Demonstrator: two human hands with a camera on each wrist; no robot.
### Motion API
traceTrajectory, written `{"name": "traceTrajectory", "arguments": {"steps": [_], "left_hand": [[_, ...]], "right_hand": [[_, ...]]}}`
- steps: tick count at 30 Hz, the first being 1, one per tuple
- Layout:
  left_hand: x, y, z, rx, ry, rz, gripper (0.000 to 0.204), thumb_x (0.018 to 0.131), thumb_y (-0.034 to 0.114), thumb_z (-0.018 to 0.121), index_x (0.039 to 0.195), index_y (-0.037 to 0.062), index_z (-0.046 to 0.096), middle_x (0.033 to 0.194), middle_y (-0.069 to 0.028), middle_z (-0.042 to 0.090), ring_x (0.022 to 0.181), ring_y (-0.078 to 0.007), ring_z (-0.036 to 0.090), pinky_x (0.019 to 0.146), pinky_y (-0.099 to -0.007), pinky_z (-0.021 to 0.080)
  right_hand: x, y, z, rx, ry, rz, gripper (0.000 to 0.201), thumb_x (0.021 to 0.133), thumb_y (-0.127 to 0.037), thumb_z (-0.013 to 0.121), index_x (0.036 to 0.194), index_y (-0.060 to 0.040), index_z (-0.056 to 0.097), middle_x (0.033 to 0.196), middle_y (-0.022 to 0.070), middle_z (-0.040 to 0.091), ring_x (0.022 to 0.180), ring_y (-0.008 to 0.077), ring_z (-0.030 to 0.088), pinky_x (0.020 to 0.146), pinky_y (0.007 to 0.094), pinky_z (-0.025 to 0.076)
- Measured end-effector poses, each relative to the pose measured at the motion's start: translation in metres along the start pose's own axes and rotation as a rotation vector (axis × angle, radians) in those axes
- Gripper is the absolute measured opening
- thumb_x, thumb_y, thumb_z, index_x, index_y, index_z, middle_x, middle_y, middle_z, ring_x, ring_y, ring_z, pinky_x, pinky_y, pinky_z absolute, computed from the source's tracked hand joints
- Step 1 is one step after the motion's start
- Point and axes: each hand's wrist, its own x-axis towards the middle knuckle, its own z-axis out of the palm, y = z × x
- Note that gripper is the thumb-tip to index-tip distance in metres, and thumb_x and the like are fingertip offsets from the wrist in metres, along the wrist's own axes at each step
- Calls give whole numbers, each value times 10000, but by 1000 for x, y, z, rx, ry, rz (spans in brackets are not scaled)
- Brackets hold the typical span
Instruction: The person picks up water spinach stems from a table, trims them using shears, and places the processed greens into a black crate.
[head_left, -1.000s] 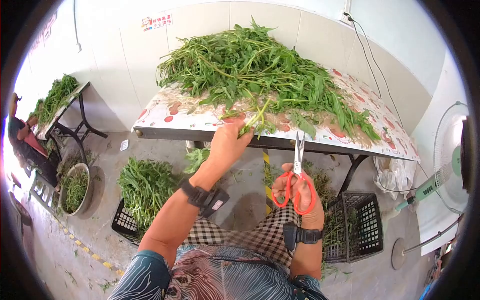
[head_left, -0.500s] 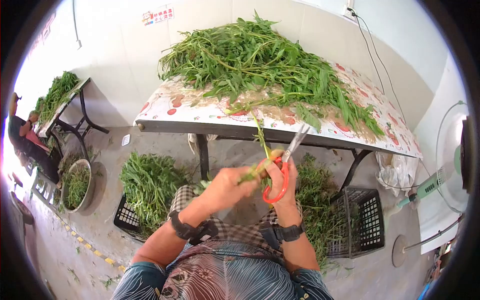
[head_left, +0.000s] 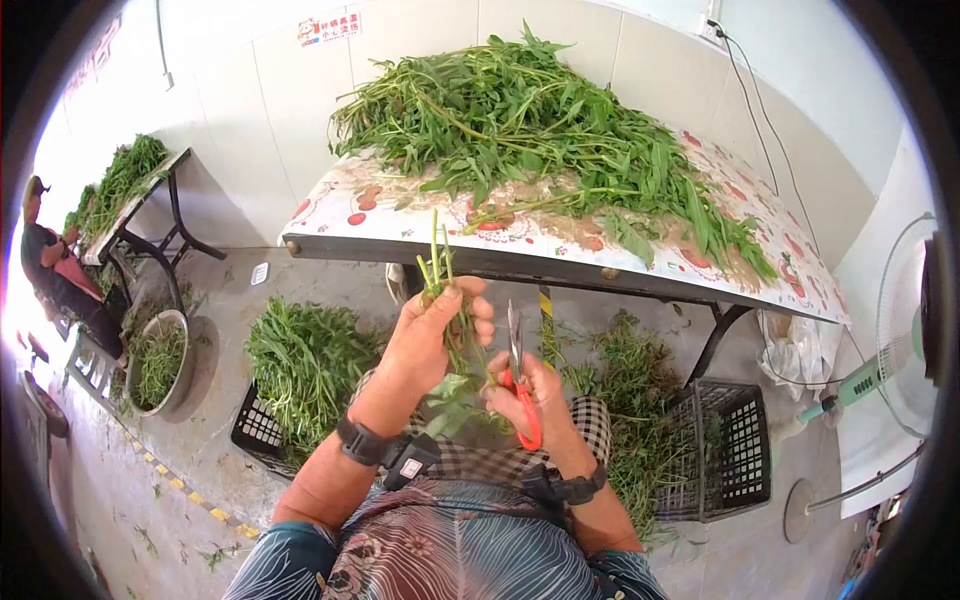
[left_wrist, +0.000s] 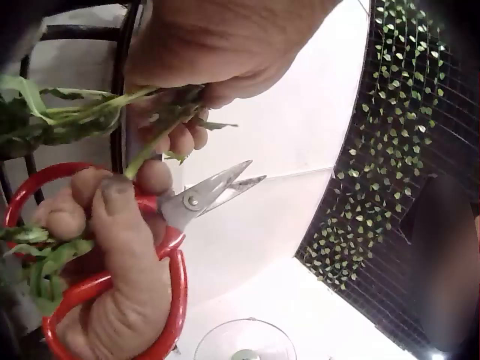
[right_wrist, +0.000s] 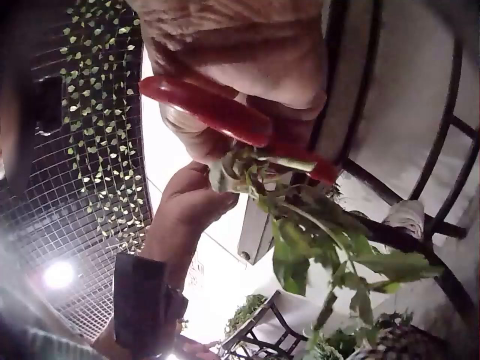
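Observation:
My left hand (head_left: 420,335) grips a small bunch of leafy green stems (head_left: 460,345) in front of the table edge. Cut-looking stem ends rise above its thumb, and leaves (right_wrist: 291,255) hang below in the right wrist view. Close beside it on the right, my right hand (head_left: 538,392) holds red-handled scissors (head_left: 516,345), blades pointing up. In the left wrist view the thumb passes through one red loop (left_wrist: 178,285), and the blades (left_wrist: 217,187) stand slightly apart. A stem (left_wrist: 142,156) runs from the left hand's bunch down to the right hand's fingertips.
A large heap of greens (head_left: 510,120) covers much of the table (head_left: 360,225). Leafy stems fill a black crate (head_left: 258,420) at left; more greens (head_left: 635,400) lie beside another crate (head_left: 740,450) at right. A fan (head_left: 870,375) stands far right. Another person (head_left: 55,265) sits far left.
My left hand has gone from the table edge down to the right hand, then up and left with the stems. The right hand with the scissors has shifted left and lower.

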Motion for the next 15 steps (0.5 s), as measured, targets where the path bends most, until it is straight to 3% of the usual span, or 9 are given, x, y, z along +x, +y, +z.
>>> {"name": "traceTrajectory", "arguments": {"steps": [4,7,11,13,15], "left_hand": [[-3,-3,-8,-13,-52,-32,272,936,235,469,1060,6,547,788,-50,586,653,-155,562,617,-295,484],[-5,-4,-6,12,-82,-43,260,931,247,482,1029,15,544,739,-30,558,604,-139,517,571,-277,449],[-10,5,-10,360,-228,-144,272,932,262,482,1022,13,545,718,-9,544,601,-98,490,553,-240,423],[-13,0,-10,530,-323,-224,282,936,265,475,1034,11,546,717,0,542,608,-82,489,554,-228,421],[-16,-10,-8,624,-415,-312,291,939,268,468,1048,10,547,720,8,539,614,-69,488,556,-217,419]], "right_hand": [[0,9,-5,110,-60,89,274,775,28,617,1022,-17,509,790,17,544,716,78,551,647,225,470],[1,12,-12,93,-117,27,254,797,30,601,1030,-12,508,828,41,567,756,100,567,668,240,479],[11,39,-37,387,97,-68,273,827,14,584,1081,-18,491,880,78,592,827,124,569,693,253,481],[15,5,-52,504,144,-149,293,836,18,572,1111,-22,477,900,84,598,858,128,566,705,256,478],[17,-22,-48,331,252,-285,322,828,36,563,1129,-25,464,898,78,597,851,122,564,708,248,468]]}}
